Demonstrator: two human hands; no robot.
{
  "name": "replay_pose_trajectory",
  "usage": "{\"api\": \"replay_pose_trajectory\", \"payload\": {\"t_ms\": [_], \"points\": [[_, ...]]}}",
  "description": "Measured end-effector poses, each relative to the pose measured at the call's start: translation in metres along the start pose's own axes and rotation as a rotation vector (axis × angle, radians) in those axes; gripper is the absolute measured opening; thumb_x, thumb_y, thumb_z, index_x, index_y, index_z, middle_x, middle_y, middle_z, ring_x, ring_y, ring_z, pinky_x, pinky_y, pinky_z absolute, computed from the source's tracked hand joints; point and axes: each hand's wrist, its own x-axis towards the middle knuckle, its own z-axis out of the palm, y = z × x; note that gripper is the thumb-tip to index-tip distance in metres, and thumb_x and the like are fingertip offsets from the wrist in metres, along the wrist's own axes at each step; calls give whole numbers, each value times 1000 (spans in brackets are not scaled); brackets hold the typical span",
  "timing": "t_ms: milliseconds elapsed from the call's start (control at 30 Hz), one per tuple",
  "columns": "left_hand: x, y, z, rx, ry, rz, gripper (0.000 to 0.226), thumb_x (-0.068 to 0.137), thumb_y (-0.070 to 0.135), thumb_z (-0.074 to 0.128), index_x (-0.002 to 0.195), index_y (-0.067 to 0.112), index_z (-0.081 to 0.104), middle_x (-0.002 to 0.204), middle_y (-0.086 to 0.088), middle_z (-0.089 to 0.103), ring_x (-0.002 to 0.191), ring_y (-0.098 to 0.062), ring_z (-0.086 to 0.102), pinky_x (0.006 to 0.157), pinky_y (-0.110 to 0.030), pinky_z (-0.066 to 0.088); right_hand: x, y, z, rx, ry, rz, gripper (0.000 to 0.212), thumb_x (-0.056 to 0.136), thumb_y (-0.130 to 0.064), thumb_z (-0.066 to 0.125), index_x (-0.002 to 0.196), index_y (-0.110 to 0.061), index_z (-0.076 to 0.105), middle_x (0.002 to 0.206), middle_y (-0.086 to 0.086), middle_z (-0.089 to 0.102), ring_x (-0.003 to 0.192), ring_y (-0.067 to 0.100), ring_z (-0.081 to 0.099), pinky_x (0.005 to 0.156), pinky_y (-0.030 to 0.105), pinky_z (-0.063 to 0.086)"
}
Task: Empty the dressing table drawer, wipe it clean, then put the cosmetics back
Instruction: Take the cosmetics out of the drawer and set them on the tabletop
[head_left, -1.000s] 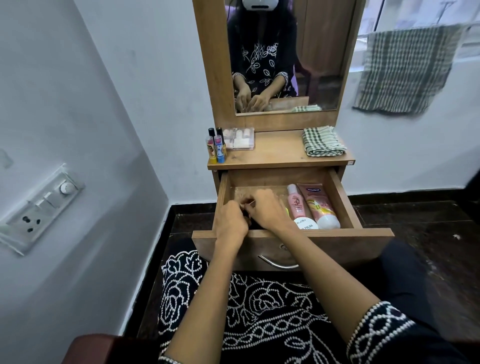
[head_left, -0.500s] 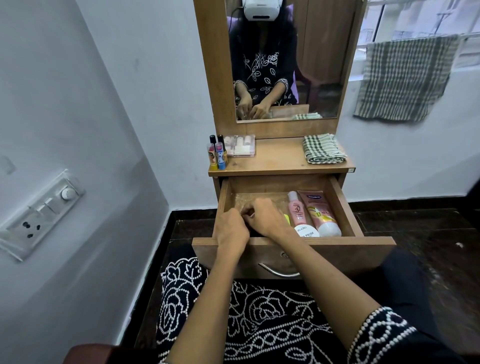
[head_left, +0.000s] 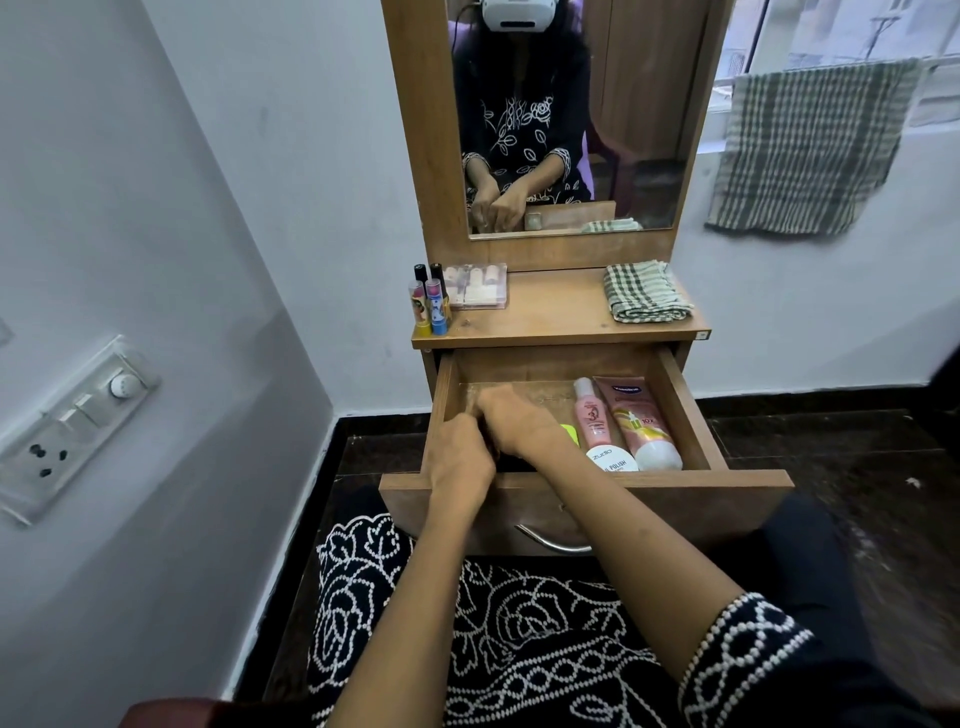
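- Near the frame's centre, the open brown wooden drawer (head_left: 691, 410) is still holding a slim pink bottle (head_left: 591, 415), a peach squeeze tube (head_left: 636, 421) and a round white nail-polish-remover tub (head_left: 613, 460) along its right side.
- Both hands are crowding the drawer's left front corner; a hurried lift could be dragging a wrist into the pink bottle and rolling it.
- The left hand (head_left: 460, 457) is curling knuckles-up, fingers drawn together; what it grips is hidden.
- The right hand (head_left: 517, 418) is reaching across beside it, fingers bunched over something unseen.
- Higher on the tabletop (head_left: 556, 317), two small lip-balm sticks (head_left: 428, 306) are standing already.
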Motion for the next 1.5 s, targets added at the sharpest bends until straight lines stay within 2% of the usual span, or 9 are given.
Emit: {"api": "replay_pose_trajectory", "payload": {"t_ms": [200,333,400,467,667,800,900,1267,1500], "points": [[6,-5,-9,-110,14,-29,20,89,11,56,107,3,62,110,-16,61,102,-33,59,80,-38,47,14,13,-22,120,35,-6,18,84,-3,63,100,-10,69,109,10,67,98,23,64,92,40,52],[13,-7,-25,-206,77,-1,14,84,4,60,98,4,64,97,-13,66,91,-29,64,80,-38,53,18,19,-46,171,110,-45,18,83,-2,64,98,-7,72,97,9,69,91,22,64,90,37,52],[21,-3,-37,-236,133,16,7,85,2,58,87,5,63,79,-6,66,72,-19,64,65,-32,52,21,20,-60,181,164,-67,18,82,-2,65,98,-7,73,98,10,70,91,22,64,89,34,52],[31,6,-50,-250,203,40,10,87,3,57,82,10,63,67,2,60,58,-10,55,52,-21,39,28,21,-75,173,210,-86,21,82,-3,65,100,-7,73,103,12,71,96,23,65,89,30,51],[52,20,-77,-196,346,130,16,90,8,54,93,14,68,97,-7,68,91,-28,63,72,-31,44,35,21,-95,156,258,-107,21,85,0,61,104,-4,71,106,11,71,98,20,65,77,21,44],[73,32,-89,-98,450,223,20,90,11,52,96,20,69,102,-4,71,102,-28,60,85,-37,38,44,18,-108,145,298,-109,22,87,0,59,106,-3,70,109,12,69,102,22,64,85,25,48],[93,42,-94,4,500,268,23,91,12,50,100,20,70,106,-7,69,110,-29,50,86,-39,28,56,16,-116,127,320,-109,23,87,1,58,106,-2,70,109,13,70,101,24,65,91,31,50],[142,56,-92,272,502,355,21,89,13,60,105,21,71,129,-4,52,125,-26,33,96,-44,25,101,13,-124,64,314,-49,26,88,1,46,106,-11,60,106,16,62,98,32,61,88,44,50],[150,52,-91,319,456,330,24,84,13,65,107,20,69,134,-5,47,131,-28,27,98,-46,24,113,14,-117,7,342,-50,27,88,1,44,108,-14,54,105,14,60,95,32,60,71,33,45]]}}
